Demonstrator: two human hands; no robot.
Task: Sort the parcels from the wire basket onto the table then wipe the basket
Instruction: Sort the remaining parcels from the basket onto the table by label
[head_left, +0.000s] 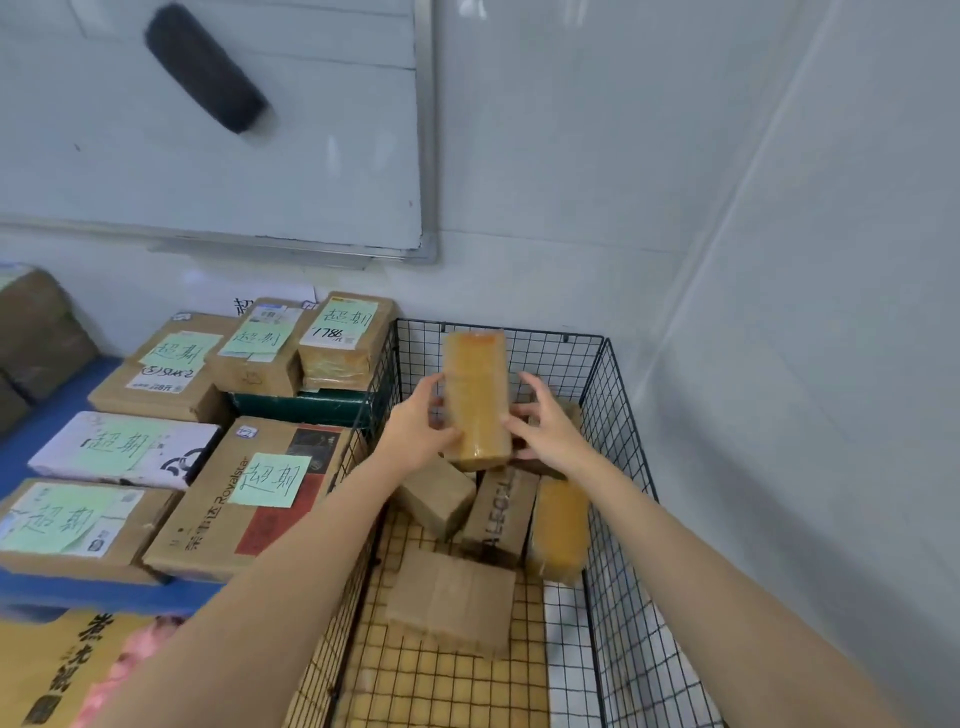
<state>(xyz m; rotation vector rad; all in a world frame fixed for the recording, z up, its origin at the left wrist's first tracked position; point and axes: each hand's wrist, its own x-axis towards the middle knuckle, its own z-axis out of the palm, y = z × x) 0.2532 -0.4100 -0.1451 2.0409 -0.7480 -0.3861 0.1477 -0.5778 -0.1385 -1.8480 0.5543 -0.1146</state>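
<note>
A long yellow-taped parcel (477, 395) is lifted above the black wire basket (618, 415). My left hand (418, 431) grips its left side with thumb in front and fingers behind. My right hand (548, 426) touches its right side with fingers spread and slightly bent. Below in the basket lie several brown cardboard parcels (452, 597), one printed box (501, 512) and another yellow-taped parcel (558, 525).
To the left, a blue table (36, 431) holds several boxes with green handwritten notes (270, 480). A whiteboard (208, 130) with a black eraser (208, 67) hangs on the white wall. The basket stands in the room's right corner.
</note>
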